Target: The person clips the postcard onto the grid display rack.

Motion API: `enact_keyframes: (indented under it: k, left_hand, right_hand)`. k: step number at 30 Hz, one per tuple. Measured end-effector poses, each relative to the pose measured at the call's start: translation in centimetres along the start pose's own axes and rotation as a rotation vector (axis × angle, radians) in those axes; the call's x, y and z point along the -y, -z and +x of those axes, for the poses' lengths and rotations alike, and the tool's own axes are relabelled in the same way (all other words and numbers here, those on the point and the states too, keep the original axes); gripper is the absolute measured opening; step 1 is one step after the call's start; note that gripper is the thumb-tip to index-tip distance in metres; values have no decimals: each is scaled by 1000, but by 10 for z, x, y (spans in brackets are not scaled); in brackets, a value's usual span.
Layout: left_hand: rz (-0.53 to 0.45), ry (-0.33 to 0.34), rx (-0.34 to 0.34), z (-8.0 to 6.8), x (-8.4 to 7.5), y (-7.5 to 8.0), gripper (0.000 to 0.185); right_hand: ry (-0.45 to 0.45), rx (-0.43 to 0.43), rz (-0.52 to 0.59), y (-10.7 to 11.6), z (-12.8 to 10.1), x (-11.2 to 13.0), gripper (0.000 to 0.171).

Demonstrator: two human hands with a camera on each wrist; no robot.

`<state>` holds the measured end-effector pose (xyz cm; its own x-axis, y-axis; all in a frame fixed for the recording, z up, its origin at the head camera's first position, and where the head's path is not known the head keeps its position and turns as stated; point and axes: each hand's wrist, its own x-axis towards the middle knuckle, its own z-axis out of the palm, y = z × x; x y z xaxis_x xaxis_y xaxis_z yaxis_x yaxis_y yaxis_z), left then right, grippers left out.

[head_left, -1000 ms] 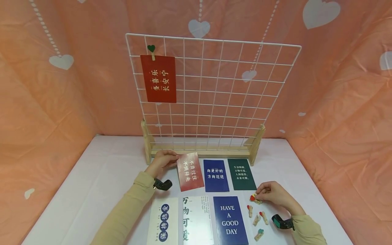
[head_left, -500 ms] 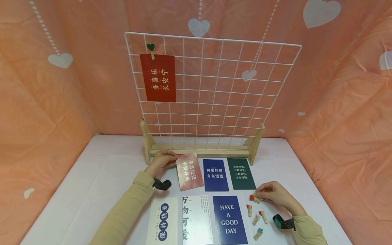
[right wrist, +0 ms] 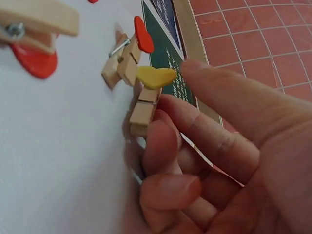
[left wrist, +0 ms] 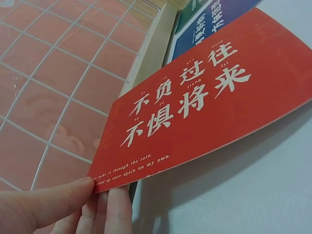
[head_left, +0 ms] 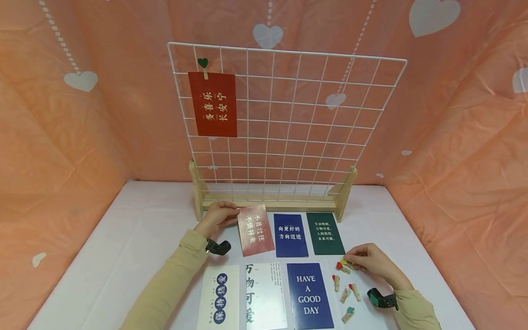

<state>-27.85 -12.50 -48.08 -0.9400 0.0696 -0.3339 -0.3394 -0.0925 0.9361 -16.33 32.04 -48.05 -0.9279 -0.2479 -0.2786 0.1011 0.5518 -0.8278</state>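
My left hand (head_left: 218,215) pinches a corner of a red card (head_left: 255,231) with white writing. In the left wrist view, the thumb (left wrist: 53,197) lies on its face with fingers beneath, and the card bows above the white table. At the right, my right hand (head_left: 371,262) has curled fingers on a wooden clothespin with a yellow heart (right wrist: 156,76). The thumb tip (right wrist: 192,70) stands right by that heart. Beside it lies a clothespin with a red heart (right wrist: 144,36). Several more clothespins (head_left: 344,295) lie below the hand.
A white wire grid (head_left: 284,114) stands in a wooden base (head_left: 270,207) behind the cards. On its upper left hangs another red card (head_left: 214,105) from a green-heart clothespin (head_left: 203,64). Blue (head_left: 290,235), green (head_left: 325,233) and pale cards (head_left: 218,295) lie on the table.
The yellow-heart clothespin has shifted slightly away from the red-heart one under my right fingers, and more of its yellow shows. My left hand keeps its pinch on the red card almost without moving.
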Motion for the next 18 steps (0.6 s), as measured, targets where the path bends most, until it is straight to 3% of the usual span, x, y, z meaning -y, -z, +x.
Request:
enact_keyframes:
  k: [8,18]
  left_hand:
    - [21,12,-10,-2,-3,1,26]
    - [9,-20,27,-3,-7,3,29]
  right_hand:
    - [51,-7,-56,-3,1,3,22]
    - [9,8,-33,-2,2,0,22]
